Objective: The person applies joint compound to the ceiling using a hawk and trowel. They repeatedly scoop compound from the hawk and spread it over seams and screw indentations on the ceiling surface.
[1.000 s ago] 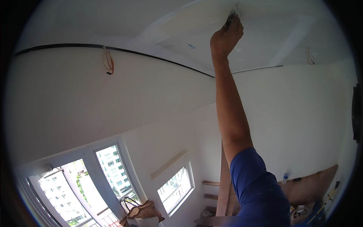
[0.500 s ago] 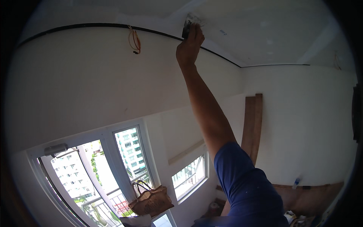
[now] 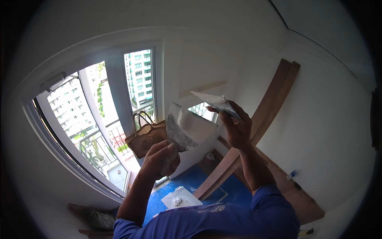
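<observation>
My left hand [image 3: 162,158] is closed on the narrow end of a broad, fan-shaped putty knife [image 3: 177,134], its grey blade carrying a thick smear of white putty [image 3: 195,127]. Opposite it, my right hand [image 3: 240,126] grips a second, triangular putty knife [image 3: 227,106] with white putty along its top. That blade is tilted and points left, above and just right of the first one. A gap shows between the two blades. Both handles are mostly hidden by my fingers.
A brown paper bag [image 3: 145,139] is behind my left hand, by the glazed balcony door [image 3: 115,87]. Long brown boards [image 3: 270,99] lean at the right. Below, a white sheet [image 3: 173,197] with a white lump lies on the blue floor covering [image 3: 159,193].
My right hand has come down from the ceiling with its putty knife. My left hand has come into view holding the broad putty knife. The view has tilted downward.
</observation>
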{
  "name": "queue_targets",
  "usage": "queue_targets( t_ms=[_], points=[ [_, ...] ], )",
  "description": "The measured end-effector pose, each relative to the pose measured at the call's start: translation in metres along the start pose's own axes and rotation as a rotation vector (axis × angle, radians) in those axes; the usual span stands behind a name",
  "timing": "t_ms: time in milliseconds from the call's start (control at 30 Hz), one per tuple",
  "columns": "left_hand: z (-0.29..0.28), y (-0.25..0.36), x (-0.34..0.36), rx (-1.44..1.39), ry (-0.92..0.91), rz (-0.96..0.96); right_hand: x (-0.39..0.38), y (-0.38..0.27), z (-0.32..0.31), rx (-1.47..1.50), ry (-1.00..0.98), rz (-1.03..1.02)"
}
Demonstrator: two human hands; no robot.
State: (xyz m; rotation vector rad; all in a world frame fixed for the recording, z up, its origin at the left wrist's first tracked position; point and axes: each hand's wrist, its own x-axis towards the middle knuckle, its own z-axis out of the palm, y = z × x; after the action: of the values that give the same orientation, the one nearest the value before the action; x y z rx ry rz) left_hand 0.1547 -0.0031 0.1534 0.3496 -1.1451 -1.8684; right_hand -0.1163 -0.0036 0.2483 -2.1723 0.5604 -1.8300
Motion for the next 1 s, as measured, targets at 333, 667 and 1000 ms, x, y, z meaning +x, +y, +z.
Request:
queue_targets(
  t_ms=[333, 667, 1000],
  points=[
    [0.035, -0.003, 0.003, 0.311, -0.091, 0.072, -0.051, 0.026, -0.076, -0.678, -0.421, 0.08],
    [0.015, -0.077, -0.004, 1.613, 0.208, 0.668, -0.121, 0.0, -0.015, 0.897, 0.408, 1.119],
    [-0.039, -0.076, -0.073, 0.631, 0.229, -0.244, -0.112, 0.027, -0.006, 0.618, 0.191, 0.802]
  ],
)
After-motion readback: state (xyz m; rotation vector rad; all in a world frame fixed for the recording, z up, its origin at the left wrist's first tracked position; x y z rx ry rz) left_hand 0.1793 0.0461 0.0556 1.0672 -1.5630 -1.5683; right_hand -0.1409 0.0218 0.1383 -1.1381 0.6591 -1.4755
